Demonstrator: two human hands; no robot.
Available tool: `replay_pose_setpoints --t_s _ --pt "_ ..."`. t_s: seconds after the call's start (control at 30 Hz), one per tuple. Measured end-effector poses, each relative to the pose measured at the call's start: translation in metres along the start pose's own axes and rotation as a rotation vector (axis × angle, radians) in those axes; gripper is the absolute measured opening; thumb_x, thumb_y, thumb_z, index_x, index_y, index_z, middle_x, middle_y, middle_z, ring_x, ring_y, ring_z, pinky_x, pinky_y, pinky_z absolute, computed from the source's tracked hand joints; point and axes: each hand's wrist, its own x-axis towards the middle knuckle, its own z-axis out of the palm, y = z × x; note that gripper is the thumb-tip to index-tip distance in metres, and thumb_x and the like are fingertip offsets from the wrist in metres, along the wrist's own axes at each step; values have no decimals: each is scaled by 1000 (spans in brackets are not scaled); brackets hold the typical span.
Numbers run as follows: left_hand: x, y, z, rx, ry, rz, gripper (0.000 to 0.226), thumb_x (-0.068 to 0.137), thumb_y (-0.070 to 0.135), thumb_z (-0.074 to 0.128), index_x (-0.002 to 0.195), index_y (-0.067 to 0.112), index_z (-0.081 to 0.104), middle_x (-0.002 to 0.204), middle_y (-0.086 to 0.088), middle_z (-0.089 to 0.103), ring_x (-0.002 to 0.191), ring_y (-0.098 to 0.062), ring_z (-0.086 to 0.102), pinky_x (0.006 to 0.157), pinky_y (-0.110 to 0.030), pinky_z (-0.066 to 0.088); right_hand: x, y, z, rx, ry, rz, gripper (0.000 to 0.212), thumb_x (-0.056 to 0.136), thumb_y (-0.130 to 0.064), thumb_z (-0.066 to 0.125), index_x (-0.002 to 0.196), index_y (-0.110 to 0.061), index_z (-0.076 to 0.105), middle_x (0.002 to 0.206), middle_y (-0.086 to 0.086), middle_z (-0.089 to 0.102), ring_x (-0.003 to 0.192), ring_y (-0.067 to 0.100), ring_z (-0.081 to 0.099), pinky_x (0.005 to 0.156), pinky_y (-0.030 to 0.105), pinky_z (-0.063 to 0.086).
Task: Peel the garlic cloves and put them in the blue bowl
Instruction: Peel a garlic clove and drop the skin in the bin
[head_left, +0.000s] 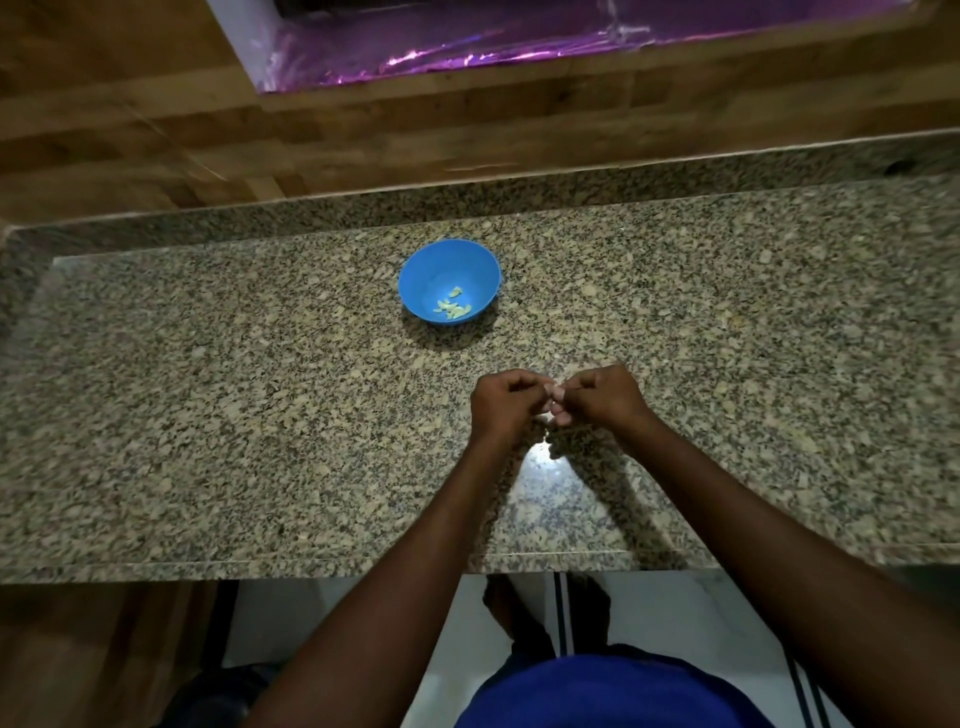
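counter (208, 415): speckled granite, hard and smooth; bare on the left side; no loose skins or spare cloves made out on it.
blue bowl (450, 262): small, likely light plastic, beyond the hands and a little left of them; may slide if knocked.
peeled cloves (453, 308): a few pale pieces in the bowl bottom.
left hand (501, 405): curled, fingers pinched inward toward the right hand.
garlic clove (551, 393): mostly hidden between the fingertips of both hands, above the counter; judged small, light, firm, papery-skinned, slippery once bare; best pinched at the ends, skin picked at the tip.
right hand (602, 397): curled likewise, fingers nipped on the same spot.
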Motion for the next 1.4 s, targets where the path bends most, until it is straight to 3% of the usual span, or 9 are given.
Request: replay_pose_setpoints --t_s 0.23,0.43,0.63,0.8,0.87,0.93,1.03,1.27,1.4 --pt "-1 1 3 -17 -129 4 9 83 -3 75 92 -3 76 84 -18 76 71 -21 71 70 -27 60 8 1 -25 116 -238 230 18 94 6 58 79 5 66 68 14 65 55 16 58 44 20 46" --pt "0 7 7 5 -133 65 11 85 -5 72 86 6 76 79 -14 74 71 -22 69 70 -32 60 17 -12 -40 223 -361 441 22 100 4 46 87 2 64 68 8 64 51 8 61 42 15 47" --pt "6 7 16 40 31 -252 5 66 -1 72 64 2 75 74 -22 73 60 -28 68 52 -34 57 -2 -13 -12 -892 68 -304 17 89 -14 72 74 -12 64 72 7 67 63 17 62 55 23 38" --pt "11 8 15 43 48 -354 2 64 -6 71 63 -7 71 70 -30 70 58 -28 66 53 -33 53 -6 2 -8 -1130 92 -506 11 88 -18 67 86 -11 59 81 11 67 76 32 63 58 32 39" --pt "12 5 15 8 12 -405 17 74 -7 68 57 -3 70 64 -22 68 56 -27 62 46 -30 52 -5 7 -11 -918 96 -442 10 88 -14 68 81 -8 64 74 7 68 66 22 64 54 27 45" --pt "12 3 17 -70 -46 -403 29 83 -8 65 57 3 71 63 -19 64 62 -26 57 50 -27 53 -1 10 -13 -430 58 -197 16 89 -6 68 73 -3 67 64 6 69 49 12 63 47 17 47" --pt "5 -2 16 -49 -58 -194 14 84 -3 73 77 9 75 74 -16 72 63 -22 66 53 -26 57 8 7 -17 215 -103 269 20 96 3 53 79 6 64 58 11 66 38 11 56 39 18 45" --pt "1 -15 16 191 -39 215 7 84 3 75 88 7 77 76 -7 75 69 -18 71 67 -33 60 26 17 -34 670 -392 674 31 101 -3 35 76 -3 52 54 1 42 34 5 36 29 12 28" --pt "-2 -18 14 320 15 343 7 82 8 76 87 12 79 79 1 77 75 -12 73 71 -30 60 25 23 -29 669 -411 674 28 101 -4 36 78 -6 53 55 1 45 37 6 38 31 14 28"
